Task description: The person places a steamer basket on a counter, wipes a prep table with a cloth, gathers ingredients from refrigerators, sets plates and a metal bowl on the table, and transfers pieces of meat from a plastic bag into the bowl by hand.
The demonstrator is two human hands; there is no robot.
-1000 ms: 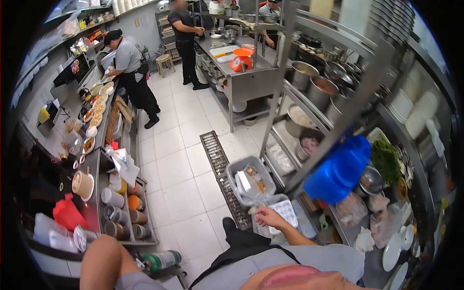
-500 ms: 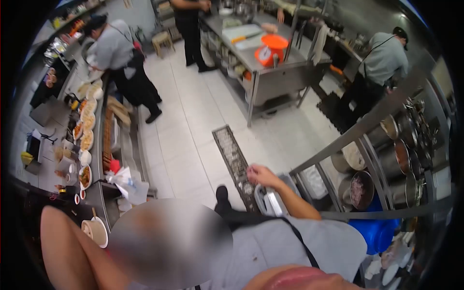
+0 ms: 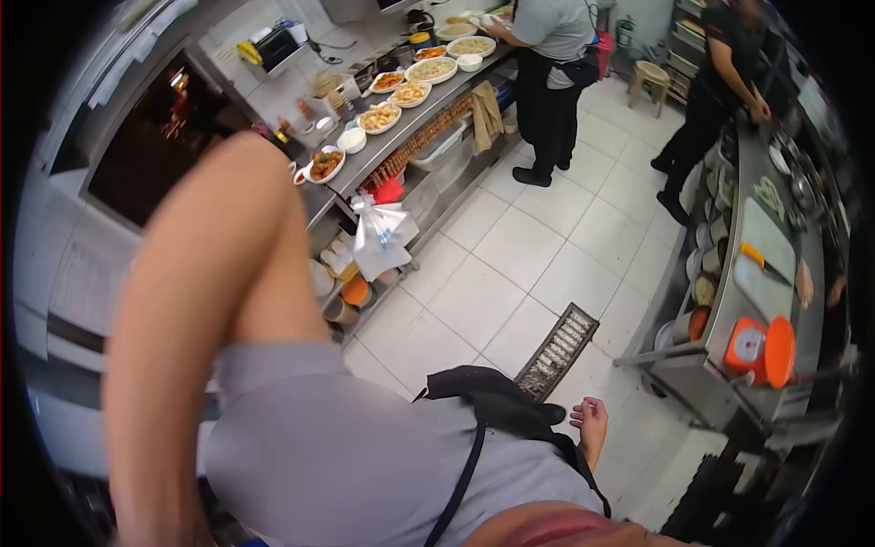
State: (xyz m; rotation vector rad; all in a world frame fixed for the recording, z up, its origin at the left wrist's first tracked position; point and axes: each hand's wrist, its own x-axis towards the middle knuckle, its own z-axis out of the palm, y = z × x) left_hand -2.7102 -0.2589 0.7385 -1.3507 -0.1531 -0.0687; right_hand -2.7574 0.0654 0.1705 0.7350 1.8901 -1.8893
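My right hand (image 3: pixel 591 419) hangs low beside the black apron (image 3: pixel 497 401), over the floor tiles. Its fingers are loosely bent and slightly apart, with nothing visible in them. My left arm is raised with a sharply bent elbow and fills much of the left side; the hand itself is out of view. Beyond the elbow, a metal counter (image 3: pixel 383 150) carries a row of plated dishes, the nearest a bowl of reddish-brown food (image 3: pixel 325 165).
A person in grey (image 3: pixel 556 36) works at the counter's far end; another in black (image 3: pixel 720 91) stands by the right-hand table (image 3: pixel 715 333). That table bears an orange scale (image 3: pixel 747 345) and a knife. A floor grate (image 3: pixel 558 351) and stool (image 3: pixel 649 77) are ahead.
The view has swung left, bringing the plated counter closer to the middle and taking the pot shelves out of sight. My left elbow is higher in view; my right hand appears lower and further right.
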